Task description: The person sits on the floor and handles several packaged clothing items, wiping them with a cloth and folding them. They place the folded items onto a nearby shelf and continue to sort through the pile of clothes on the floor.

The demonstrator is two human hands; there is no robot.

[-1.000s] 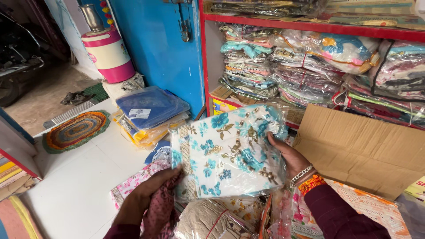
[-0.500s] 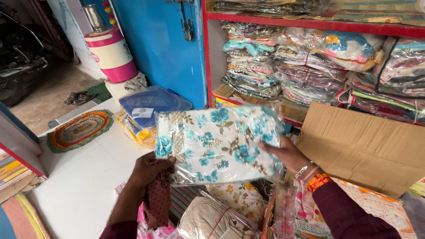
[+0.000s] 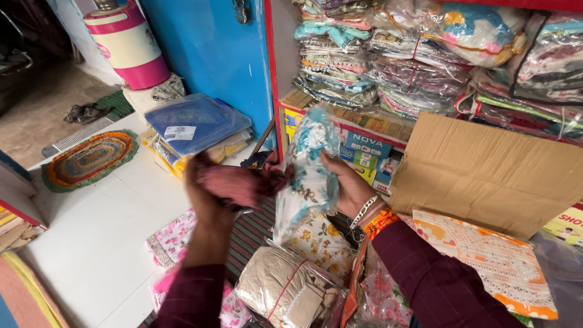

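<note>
above the counter, right hand (image 3: 346, 185) grip around floral plastic-wrapped package (image 3: 306, 176), left hand (image 3: 209, 182) clutching maroon cloth (image 3: 243, 182)

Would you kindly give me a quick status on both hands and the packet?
Right hand grips floral fabric packet, held edge-on. Left hand holds dark red cloth against it. Bagged garments piled below; cardboard flap at right.

You have two hands up: your left hand (image 3: 206, 188) and your right hand (image 3: 346, 185). Between them is one clear plastic packet of white cloth with teal flowers (image 3: 306, 176). Far left stand one pink-and-cream drum-shaped water cooler (image 3: 127, 39) and one oval braided multicoloured rug (image 3: 88, 159); right, one flat brown cardboard sheet (image 3: 486, 173).
</note>
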